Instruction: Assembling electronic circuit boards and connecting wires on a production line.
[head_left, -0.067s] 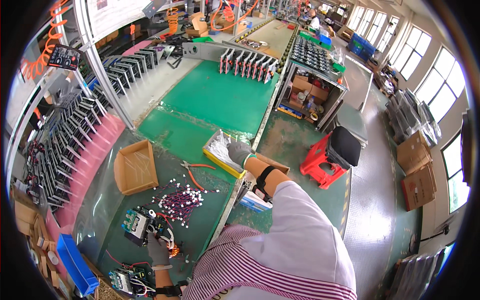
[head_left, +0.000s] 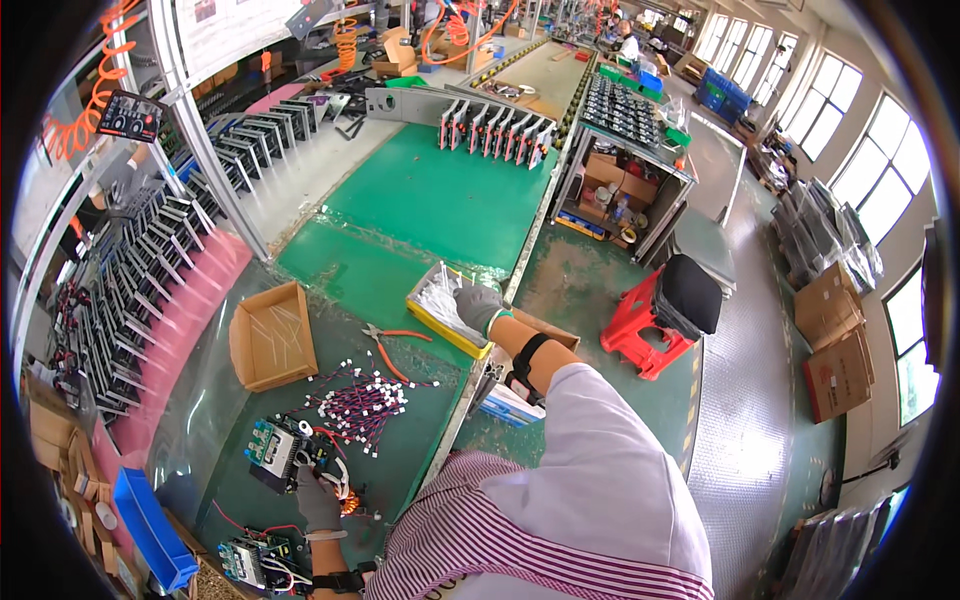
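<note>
My left hand (head_left: 318, 502), in a grey glove, is closed at the near edge of a circuit board (head_left: 275, 450) with teal terminals and a silver heat sink. Its fingertips are at the board's wires, beside a copper-wound coil (head_left: 348, 502). My right hand (head_left: 478, 306), also gloved in grey, reaches into a yellow bin (head_left: 452, 338) of thin white plastic pieces (head_left: 437, 297). Its fingers are curled down among them, and what they pinch is hidden. Between the hands lie a pile of short cables with white plugs (head_left: 362, 408) and orange-handled cutters (head_left: 385, 350).
A cardboard box (head_left: 305, 345) with thin clear strips stands beyond the board. A second circuit board (head_left: 245, 565) and a blue bin (head_left: 150, 530) are at the near left. Rows of upright boards (head_left: 130, 270) line the left. A red stool (head_left: 645, 325) stands right of the bench.
</note>
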